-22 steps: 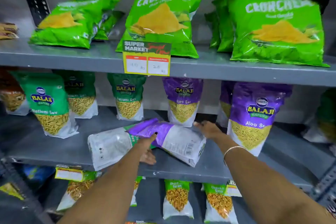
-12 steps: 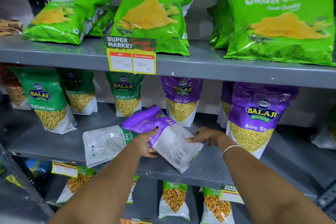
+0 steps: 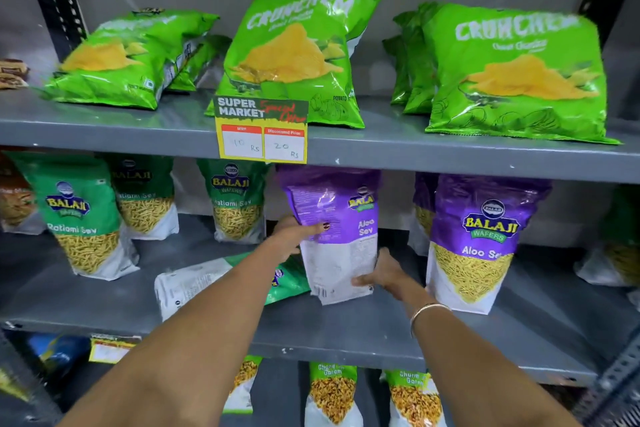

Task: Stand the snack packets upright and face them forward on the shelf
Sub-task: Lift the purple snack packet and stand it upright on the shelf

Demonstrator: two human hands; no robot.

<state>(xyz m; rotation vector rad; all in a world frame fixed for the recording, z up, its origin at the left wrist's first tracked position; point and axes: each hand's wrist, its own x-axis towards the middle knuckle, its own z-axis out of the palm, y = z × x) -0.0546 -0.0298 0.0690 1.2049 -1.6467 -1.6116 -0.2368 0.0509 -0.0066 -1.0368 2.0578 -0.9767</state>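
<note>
Purple-and-white plastic Aloo Sev packet (image 3: 334, 236) being held upright, back panel outward, mid grey metal shelf (image 3: 346, 340) near front edge. Left hand (image 3: 294, 236) grasping upper side; right hand (image 3: 384, 272) gripping lower corner. Risk: packet being released unturned, toppling onto fallen green-and-white packet (image 3: 194, 284).

- On the top shelf (image 3: 104, 130): three groups of chip bags (image 3: 298, 55), left one lying back, middle one upright, right ones stacked front to back.
- Clipped to that shelf's front edge, below the middle bag: price tag (image 3: 262, 130).
- On the middle shelf (image 3: 346, 333), left part: upright Ratlami Sev packets (image 3: 81, 215), one in front, two farther back.
- Held upright at the centre, back side turned outward: Aloo Sev packet (image 3: 334, 236), left hand (image 3: 294, 236) on its left edge, right hand (image 3: 384, 274) at its lower right.
- Lying flat just left of it, under the left forearm: fallen packet (image 3: 194, 284).
- To the right: standing Aloo Sev packet (image 3: 481, 239), another behind it.
- On the bottom shelf, below: Chana Garam packets (image 3: 332, 392).
</note>
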